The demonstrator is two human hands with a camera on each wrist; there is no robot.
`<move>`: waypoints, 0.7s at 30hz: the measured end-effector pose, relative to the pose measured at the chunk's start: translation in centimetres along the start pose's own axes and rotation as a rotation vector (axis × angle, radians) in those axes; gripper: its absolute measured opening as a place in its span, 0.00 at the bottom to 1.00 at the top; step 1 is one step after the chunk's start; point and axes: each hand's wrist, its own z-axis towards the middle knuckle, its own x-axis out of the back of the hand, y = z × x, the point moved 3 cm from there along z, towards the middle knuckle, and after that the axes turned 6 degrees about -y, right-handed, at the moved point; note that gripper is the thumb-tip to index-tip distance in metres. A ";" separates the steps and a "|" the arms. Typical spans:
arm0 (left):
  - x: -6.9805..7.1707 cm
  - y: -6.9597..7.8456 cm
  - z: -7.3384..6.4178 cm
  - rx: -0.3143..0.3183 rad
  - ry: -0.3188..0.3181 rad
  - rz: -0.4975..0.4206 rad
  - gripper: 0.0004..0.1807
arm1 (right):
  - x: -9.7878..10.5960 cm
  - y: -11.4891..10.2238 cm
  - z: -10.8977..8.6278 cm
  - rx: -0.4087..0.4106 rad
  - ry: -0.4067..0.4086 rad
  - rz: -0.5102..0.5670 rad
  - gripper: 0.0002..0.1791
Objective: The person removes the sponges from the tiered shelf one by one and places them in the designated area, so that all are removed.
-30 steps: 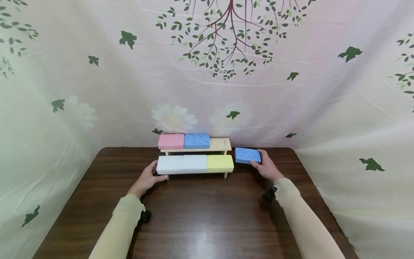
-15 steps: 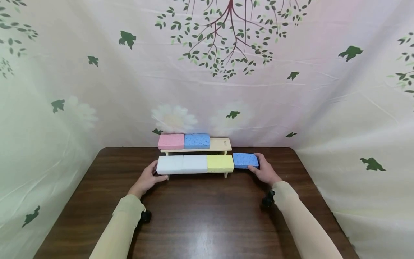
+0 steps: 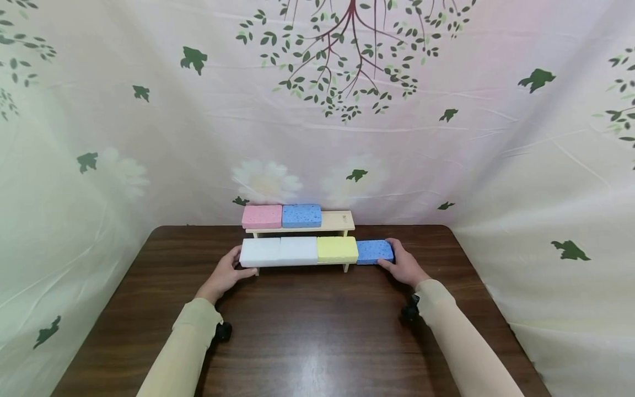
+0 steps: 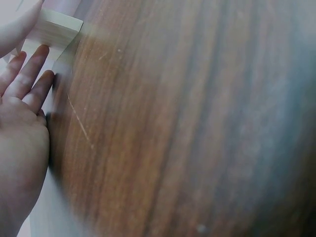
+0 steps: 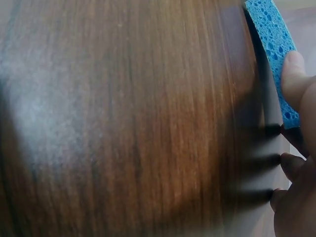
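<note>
At the right end of the front row, my right hand (image 3: 408, 267) grips a blue sponge (image 3: 373, 252) between thumb and fingers. The sponge sits right beside the yellow sponge (image 3: 337, 250); in the right wrist view the thumb presses on the front face of the blue sponge (image 5: 272, 44), whose edge shows a dark shadow below. My left hand (image 3: 227, 274) holds the left end of the front wooden stand (image 3: 345, 268), thumb at its front edge and fingers round the side. Two white sponges (image 3: 261, 252) lie on that stand, nearest the left hand.
Behind, a second wooden stand (image 3: 337, 220) bears a pink sponge (image 3: 262, 216) and a blue sponge at its left and middle; its right end is bare wood. The brown table (image 3: 307, 331) ends at a printed cloth backdrop (image 3: 297, 138).
My right hand has brought the blue sponge left, nearer and lower, up to the yellow sponge's right end. The left hand has stayed in place.
</note>
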 end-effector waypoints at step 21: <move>0.1 -0.2 0.0 -0.016 0.003 0.014 0.48 | 0.1 -0.7 0.0 -0.007 -0.037 -0.098 0.43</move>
